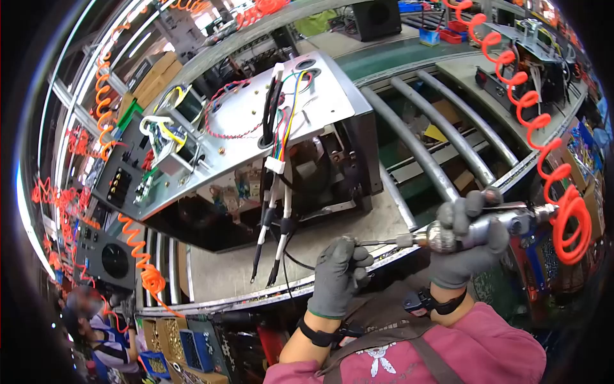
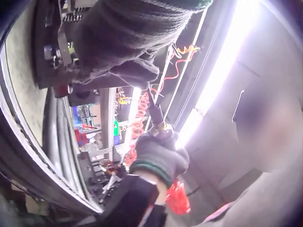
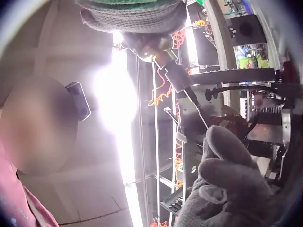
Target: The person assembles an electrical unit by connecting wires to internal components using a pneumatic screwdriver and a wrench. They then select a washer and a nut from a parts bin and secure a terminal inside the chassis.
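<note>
In the head view the gloved right hand is curled round a metallic air screwdriver, its bit pointing left. The gloved left hand has its fingers curled at the bit's tip; in the right wrist view the left thumb and fingers meet at the end of the thin bit. Whether a small screw sits there cannot be told. Up and left of the hands stands a black box with a metal panel, from which a wire bundle with a white connector hangs over its front.
Metal rollers lie right of the box. An orange coiled hose runs up from the screwdriver's rear. Bins of small parts stand at lower left, near another person. Black cable ends hang near the bench's front edge.
</note>
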A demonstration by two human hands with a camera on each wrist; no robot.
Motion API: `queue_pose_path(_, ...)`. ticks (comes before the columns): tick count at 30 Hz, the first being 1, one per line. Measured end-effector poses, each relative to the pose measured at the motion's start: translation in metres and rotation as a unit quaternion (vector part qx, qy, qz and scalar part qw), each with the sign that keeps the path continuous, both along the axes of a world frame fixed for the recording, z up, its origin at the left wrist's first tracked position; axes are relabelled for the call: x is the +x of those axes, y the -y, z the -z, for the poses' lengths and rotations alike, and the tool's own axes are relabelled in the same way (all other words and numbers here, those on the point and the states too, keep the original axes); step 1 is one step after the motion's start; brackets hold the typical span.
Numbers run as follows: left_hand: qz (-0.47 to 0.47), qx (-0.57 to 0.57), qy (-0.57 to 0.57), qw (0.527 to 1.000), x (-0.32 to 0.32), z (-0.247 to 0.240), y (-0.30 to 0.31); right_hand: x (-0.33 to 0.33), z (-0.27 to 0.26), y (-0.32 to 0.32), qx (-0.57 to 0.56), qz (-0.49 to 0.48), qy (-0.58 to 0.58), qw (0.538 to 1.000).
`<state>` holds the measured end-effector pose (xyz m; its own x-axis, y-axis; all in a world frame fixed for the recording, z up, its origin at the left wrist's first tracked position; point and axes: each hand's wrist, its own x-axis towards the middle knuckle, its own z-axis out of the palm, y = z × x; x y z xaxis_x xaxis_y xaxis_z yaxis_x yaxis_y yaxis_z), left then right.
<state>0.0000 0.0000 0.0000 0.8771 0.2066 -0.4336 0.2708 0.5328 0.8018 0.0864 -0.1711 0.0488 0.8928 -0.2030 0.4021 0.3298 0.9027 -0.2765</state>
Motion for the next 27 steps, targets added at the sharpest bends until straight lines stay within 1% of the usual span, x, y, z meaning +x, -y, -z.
queue_pose_path(1, 0.019, -0.009, 0.028, 0.999, -0.004, -0.011, 0.004, -0.001, -0.004, 0.004, 0.027, -0.002, 0.01, 1.0)
queue_pose_path(2, 0.039, -0.017, 0.057, 0.997, -0.009, -0.021, 0.008, -0.004, -0.011, 0.008, 0.029, 0.021, -0.007, 0.999)
queue_pose_path(3, 0.031, -0.03, 0.062, 0.997, -0.007, -0.017, 0.009, 0.001, -0.016, 0.006, 0.039, 0.035, -0.018, 0.998)
queue_pose_path(5, 0.09, 0.049, 0.184, 0.978, -0.018, -0.03, 0.004, 0.002, -0.025, 0.016, 0.05, 0.066, -0.036, 0.996)
queue_pose_path(6, 0.051, 0.133, 0.186, 0.972, -0.028, -0.041, -0.005, 0.002, -0.03, 0.015, 0.061, 0.123, -0.058, 0.989)
queue_pose_path(7, 0.02, 0.296, 0.176, 0.938, -0.036, -0.053, -0.023, 0.008, -0.023, 0.031, 0.081, 0.091, -0.021, 0.992)
queue_pose_path(8, -0.057, 0.401, 0.143, 0.903, -0.041, -0.072, -0.038, 0.009, -0.022, 0.036, 0.086, 0.098, -0.017, 0.991)
queue_pose_path(9, -0.124, 0.462, 0.131, 0.868, -0.042, -0.085, -0.058, 0.01, -0.022, 0.04, 0.089, 0.105, -0.012, 0.99)
queue_pose_path(10, -0.152, 0.491, 0.108, 0.851, -0.04, -0.101, -0.077, 0.01, -0.02, 0.042, 0.102, 0.081, 0.015, 0.991)
queue_pose_path(11, -0.174, 0.545, 0.097, 0.814, -0.033, -0.107, -0.095, 0.009, -0.019, 0.042, 0.102, 0.078, 0.014, 0.992)
queue_pose_path(13, -0.068, 0.547, 0.134, 0.824, -0.023, -0.084, -0.146, 0.005, -0.018, 0.037, 0.063, 0.091, -0.012, 0.994)
queue_pose_path(14, 0.004, 0.487, 0.07, 0.87, -0.016, -0.072, -0.159, 0.004, -0.016, 0.035, 0.068, 0.089, -0.011, 0.994)
queue_pose_path(15, 0.078, 0.421, 0.005, 0.903, -0.011, -0.063, -0.17, 0.002, -0.015, 0.033, 0.058, 0.074, -0.015, 0.995)
queue_pose_path(16, 0.131, 0.406, -0.096, 0.899, -0.009, -0.055, -0.178, 0.002, -0.014, 0.032, 0.047, 0.061, -0.018, 0.997)
queue_pose_path(17, 0.164, 0.321, -0.034, 0.932, -0.005, -0.043, -0.175, 0.002, -0.012, 0.031, 0.053, 0.064, -0.013, 0.996)
queue_pose_path(19, 0.171, 0.373, -0.044, 0.911, -0.003, -0.046, -0.163, 0.003, -0.01, 0.035, 0.034, 0.058, -0.023, 0.997)
queue_pose_path(20, 0.132, 0.35, -0.024, 0.927, -0.006, -0.042, -0.165, 0.003, -0.01, 0.037, 0.036, 0.052, -0.023, 0.998)
queue_pose_path(21, 0.134, 0.348, -0.023, 0.928, -0.011, -0.042, -0.166, 0.003, -0.01, 0.039, 0.033, 0.054, -0.022, 0.998)
queue_pose_path(22, 0.033, 0.419, 0.018, 0.907, -0.018, -0.046, -0.166, 0.003, -0.01, 0.04, 0.035, 0.053, -0.022, 0.998)
queue_pose_path(23, -0.069, 0.484, 0.057, 0.87, -0.025, -0.053, -0.167, 0.003, -0.009, 0.041, 0.039, 0.051, -0.021, 0.998)
queue_pose_path(25, -0.148, 0.615, 0.09, 0.769, -0.042, -0.077, -0.167, 0.005, -0.006, 0.04, 0.035, 0.043, -0.015, 0.998)
queue_pose_path(27, -0.178, 0.643, 0.068, 0.742, -0.065, -0.11, -0.149, 0.006, -0.004, 0.037, 0.031, 0.021, -0.001, 0.999)
